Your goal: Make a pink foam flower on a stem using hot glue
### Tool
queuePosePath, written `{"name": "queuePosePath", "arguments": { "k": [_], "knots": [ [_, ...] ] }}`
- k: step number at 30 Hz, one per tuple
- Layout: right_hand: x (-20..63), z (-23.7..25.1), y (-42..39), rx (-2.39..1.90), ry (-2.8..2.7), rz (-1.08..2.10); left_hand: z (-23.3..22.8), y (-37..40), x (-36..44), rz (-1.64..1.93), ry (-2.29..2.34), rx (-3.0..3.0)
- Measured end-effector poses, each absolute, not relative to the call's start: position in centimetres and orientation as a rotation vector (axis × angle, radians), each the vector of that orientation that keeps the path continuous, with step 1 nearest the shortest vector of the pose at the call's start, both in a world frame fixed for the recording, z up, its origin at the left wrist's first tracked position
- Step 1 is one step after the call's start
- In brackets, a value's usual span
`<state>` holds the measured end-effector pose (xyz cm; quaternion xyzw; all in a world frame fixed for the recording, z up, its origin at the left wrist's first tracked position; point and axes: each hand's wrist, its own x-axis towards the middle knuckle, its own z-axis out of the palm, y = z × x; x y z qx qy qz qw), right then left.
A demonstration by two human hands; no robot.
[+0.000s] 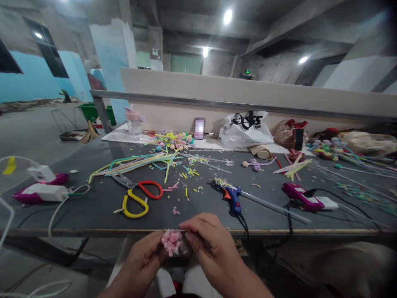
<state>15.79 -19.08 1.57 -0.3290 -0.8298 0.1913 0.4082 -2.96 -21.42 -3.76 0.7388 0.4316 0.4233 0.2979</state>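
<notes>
- Seen from a head-worn camera, two bare hands meet just below the near edge of a dark grey work table (93, 207).
- The left hand (143, 258) and the right hand (208, 244) together pinch a small pink flower-shaped piece (171, 241), fingers closed tight on it from both sides.
- The pink piece sits between the two hands, in front of the table's edge and off its surface.
- On the table beyond the hands lies a pair of scissors (139, 194) with one red and one yellow handle loop, blades pointing away to the left.
- To the right of the scissors a blue glue gun (232, 198) lies on its side, its black cord running off the table's edge near the right hand.
- A bundle of long thin pastel sticks (136, 162) lies behind the scissors, with small coloured scraps scattered around it.
- A pink and white device (305, 198) with a black cable rests at the right; a similar one (40, 192) rests at the far left.
- A white plastic bag (246, 128) with black lettering sits against the back wall of the table.
</notes>
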Motion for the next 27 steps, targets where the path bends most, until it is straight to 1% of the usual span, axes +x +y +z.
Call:
{"name": "queuePosePath", "arguments": {
  "k": [11, 14, 17, 21, 24, 27],
  "knots": [
    [15.3, 0.5, -20.0, -0.801, -2.200, 0.380, -4.3, -21.4, -3.2, 1.173, 1.171, 2.185],
    [15.3, 0.7, -19.9, -0.858, -2.203, 0.450, -4.2, -21.5, -3.1, 1.099, 1.163, 2.204],
    [15.5, 0.7, -19.7, -0.922, -2.179, 0.589, -4.0, -21.6, -2.9, 1.044, 1.123, 2.224],
    [15.8, 0.2, -19.2, -0.940, -2.151, 0.698, -4.1, -21.6, -3.0, 1.034, 1.069, 2.214],
    [15.9, -0.1, -19.1, -0.944, -2.165, 0.678, -4.4, -21.5, -3.0, 1.017, 1.053, 2.126],
    [15.9, 0.0, -19.4, -0.892, -2.234, 0.562, -4.5, -21.4, -2.8, 1.000, 1.046, 1.980]
  ]
}}
